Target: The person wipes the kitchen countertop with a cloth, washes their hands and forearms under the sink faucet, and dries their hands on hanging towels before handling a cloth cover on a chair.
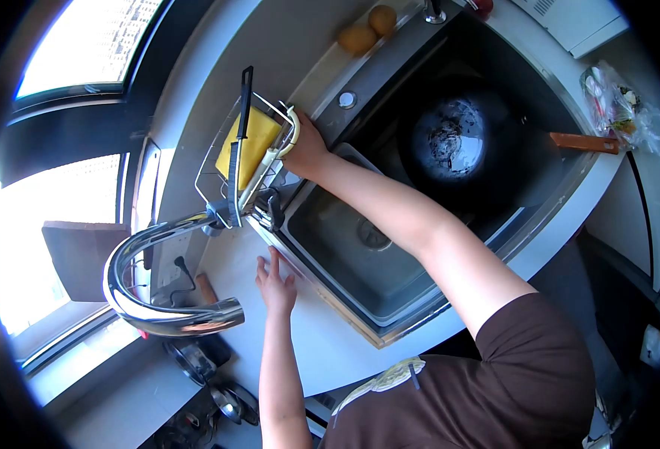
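Note:
My left hand (276,290) rests by the counter's edge at the small sink basin, its fingers apart and nothing in them. Across the sink stretches my right arm, and my right hand (307,152) is at the side of a wire rack (204,168) behind the faucet. It meets a cream-coloured curved handle (293,133) there; its fingers are mostly hidden, so I cannot tell whether they grip it. In the rack are a yellow sponge (259,142) and a long black-handled brush (244,101).
The chrome faucet (173,318) arches over the counter on the left. A dark wok (449,142) with a wooden handle (584,142) lies in the large basin, with some liquid in it. Beside it is the small grey basin (345,254). Two round brownish items (357,40) sit behind the sink.

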Available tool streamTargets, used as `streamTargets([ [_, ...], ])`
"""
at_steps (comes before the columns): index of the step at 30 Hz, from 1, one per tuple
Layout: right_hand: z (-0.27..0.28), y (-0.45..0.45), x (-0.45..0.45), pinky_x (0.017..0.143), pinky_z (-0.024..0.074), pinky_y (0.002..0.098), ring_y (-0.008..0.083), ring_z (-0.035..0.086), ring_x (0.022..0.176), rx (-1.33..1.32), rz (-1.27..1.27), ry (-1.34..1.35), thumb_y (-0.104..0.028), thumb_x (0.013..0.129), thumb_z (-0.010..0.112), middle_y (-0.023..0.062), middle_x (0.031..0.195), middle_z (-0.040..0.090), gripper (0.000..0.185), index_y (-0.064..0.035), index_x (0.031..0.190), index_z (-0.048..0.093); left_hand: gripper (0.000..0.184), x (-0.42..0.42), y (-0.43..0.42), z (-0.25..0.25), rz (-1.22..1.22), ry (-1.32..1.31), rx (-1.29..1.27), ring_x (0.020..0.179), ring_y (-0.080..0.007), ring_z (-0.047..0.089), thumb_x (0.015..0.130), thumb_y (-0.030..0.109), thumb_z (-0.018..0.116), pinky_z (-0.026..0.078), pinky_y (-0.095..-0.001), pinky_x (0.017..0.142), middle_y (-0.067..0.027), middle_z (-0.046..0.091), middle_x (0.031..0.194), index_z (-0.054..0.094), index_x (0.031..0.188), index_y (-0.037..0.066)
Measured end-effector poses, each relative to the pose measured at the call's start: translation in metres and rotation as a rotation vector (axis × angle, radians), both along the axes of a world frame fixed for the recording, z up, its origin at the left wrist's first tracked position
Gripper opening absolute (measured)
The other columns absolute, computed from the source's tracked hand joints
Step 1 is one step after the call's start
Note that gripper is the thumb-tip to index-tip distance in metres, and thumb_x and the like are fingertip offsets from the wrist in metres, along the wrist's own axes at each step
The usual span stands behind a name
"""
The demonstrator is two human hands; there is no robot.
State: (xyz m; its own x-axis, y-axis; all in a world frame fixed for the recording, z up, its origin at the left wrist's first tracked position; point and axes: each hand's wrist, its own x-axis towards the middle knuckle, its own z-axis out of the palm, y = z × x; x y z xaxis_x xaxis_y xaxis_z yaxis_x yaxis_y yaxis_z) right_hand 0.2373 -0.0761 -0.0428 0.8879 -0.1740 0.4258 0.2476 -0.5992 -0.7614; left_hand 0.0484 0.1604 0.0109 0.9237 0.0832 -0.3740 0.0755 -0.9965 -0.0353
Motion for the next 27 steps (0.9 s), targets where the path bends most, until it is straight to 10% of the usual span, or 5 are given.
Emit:
streamTargets([
  [7, -0.023, 0.023, 0.03, 0.086, 0.0473, 0.0438, 0.0322, 0.06, 0.101, 0.087, 0.44, -0.215, -0.011, 0.082, 0.053, 0.0108, 0.107, 0.063, 0.022, -0.0114, 0.102, 0.062, 0.083, 0.0, -0.003, 0.002, -0.009, 0.013, 0.032, 0.127, -0.0424, 0.036, 0.076, 0.002, 0.066, 0.034, -0.0435, 0.105, -0.0242, 0.027, 0.146, 0.029, 0.147, 0.026],
  [17, 0.04, 0.012, 0.02, 0.086, 0.047, 0.042, 0.0312, 0.06, 0.101, -0.197, 0.959, 0.321, -0.01, 0.08, 0.054, 0.0101, 0.107, 0.064, 0.023, -0.0114, 0.101, 0.064, 0.084, -0.002, 0.001, 0.005, -0.041, -0.011, -0.008, 0.124, -0.0435, 0.037, 0.075, 0.003, 0.067, 0.034, -0.045, 0.104, -0.0252, 0.028, 0.144, 0.029, 0.146, 0.027],
  [27, -0.023, 0.005, -0.071, 0.096, 0.0358, 0.0408, 0.0218, 0.05, 0.113, -0.3, 0.672, -0.119, -0.007, 0.075, 0.056, 0.0013, 0.103, 0.062, 0.023, -0.0157, 0.092, 0.069, 0.084, -0.004, 0.014, -0.01, -0.133, -0.088, -0.016, 0.125, -0.0443, 0.037, 0.076, 0.007, 0.067, 0.035, -0.0455, 0.104, -0.0248, 0.029, 0.144, 0.027, 0.146, 0.028],
])
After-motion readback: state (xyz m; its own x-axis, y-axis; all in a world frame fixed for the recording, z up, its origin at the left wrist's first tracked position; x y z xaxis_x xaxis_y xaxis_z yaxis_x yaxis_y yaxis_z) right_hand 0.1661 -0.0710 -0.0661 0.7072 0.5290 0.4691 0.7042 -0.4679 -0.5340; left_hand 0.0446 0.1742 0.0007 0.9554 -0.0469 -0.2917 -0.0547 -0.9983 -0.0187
